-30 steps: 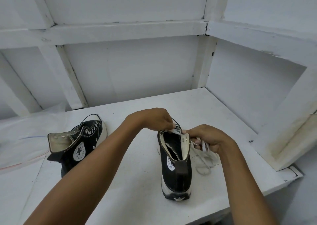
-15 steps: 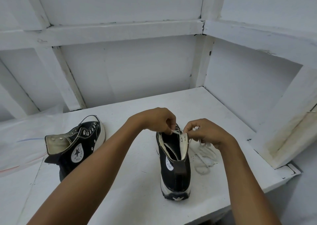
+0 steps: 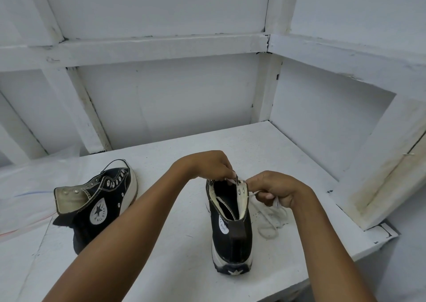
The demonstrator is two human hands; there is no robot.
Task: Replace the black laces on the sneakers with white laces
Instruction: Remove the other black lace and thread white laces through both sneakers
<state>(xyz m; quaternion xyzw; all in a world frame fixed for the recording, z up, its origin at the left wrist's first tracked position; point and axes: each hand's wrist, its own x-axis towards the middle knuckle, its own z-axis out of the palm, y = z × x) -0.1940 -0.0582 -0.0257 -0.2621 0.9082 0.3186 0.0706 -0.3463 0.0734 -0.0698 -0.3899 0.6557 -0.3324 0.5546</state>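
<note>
The white lace (image 3: pixel 274 216) is thin, soft and floppy, and it weighs almost nothing. Part of it is up at the top holes of the sneaker (image 3: pixel 231 230). The rest lies in loose loops on the bench (image 3: pixel 161 255), just beside the sneaker's right side. A lace like this will not push, it only bends. So I think it must be held close to its hard tip to poke it through a hole, and then pulled from the other side. It could slip back out if it is let go too soon. The left hand (image 3: pixel 207 165) is over the top of the sneaker, and its grip is a pinch on the white lace with the fingertips. The right hand (image 3: pixel 276 190) is just beside the top edge, on the right. Its grip is curled round the white lace, and the loose part hangs down from it to the bench. The sneaker stands upright with its heel toward the person. It is black cloth with a thick white sole, so I think the top is soft and can fold, and the bottom is stiff and will stay put. The other sneaker (image 3: pixel 99 205) lies tipped on its side, well apart to the left, with open holes and a thin black loop by its toe. A clear plastic sheet (image 3: pixel 30 186) lies at the far left of the bench.
</note>
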